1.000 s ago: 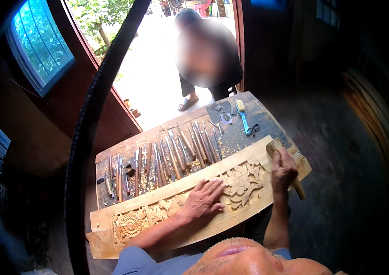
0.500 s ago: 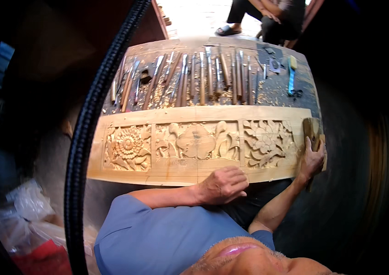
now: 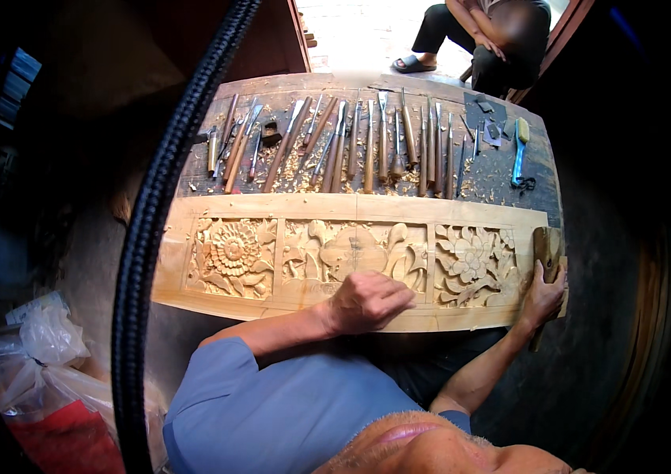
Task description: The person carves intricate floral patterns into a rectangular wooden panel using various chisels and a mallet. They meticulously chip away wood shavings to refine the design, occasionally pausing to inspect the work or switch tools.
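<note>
A long pale wooden panel (image 3: pixel 355 207) lies along the near side of the table, carved with flowers and leaves in three framed sections. My left hand (image 3: pixel 371 302) is curled into a loose fist over its near edge, below the middle carving. No tool sticks out of that fist; the palm side is hidden. At the panel's right end my right hand (image 3: pixel 542 300) is wrapped round a wooden mallet (image 3: pixel 547 246). The mallet's blocky head shows above the fingers, and part of its handle comes out below.
Chisels (image 3: pixel 383 142) lie in a row beyond the panel among wood shavings. A blue-handled brush (image 3: pixel 520 150) is at the far right of the table (image 3: pixel 501 189). A thick black cable (image 3: pixel 165 174) crosses the left side. Plastic bags (image 3: pixel 51 355) stand lower left. Another person (image 3: pixel 501 39) sits beyond the table.
My left hand has risen from the panel's near edge and now overlaps the carved face more. The right hand keeps its hold on the mallet. The whole view has shifted slightly.
</note>
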{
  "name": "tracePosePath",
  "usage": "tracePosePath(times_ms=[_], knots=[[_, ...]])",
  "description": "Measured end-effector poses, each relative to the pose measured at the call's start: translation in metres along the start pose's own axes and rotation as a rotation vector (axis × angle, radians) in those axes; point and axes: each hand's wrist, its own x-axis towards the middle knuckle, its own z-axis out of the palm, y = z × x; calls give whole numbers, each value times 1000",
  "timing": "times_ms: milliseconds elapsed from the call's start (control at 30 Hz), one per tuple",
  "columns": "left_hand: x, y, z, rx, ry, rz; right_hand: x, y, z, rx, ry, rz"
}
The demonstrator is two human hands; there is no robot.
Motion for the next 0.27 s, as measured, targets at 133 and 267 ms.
tracePosePath(times_ms=[133, 267], knots=[[-4, -8, 3, -1, -16, 46, -3, -9, -6, -18, -29, 44], [-11, -4, 21, -67, -22, 129, -3, -8, -9, 2, -56, 62]])
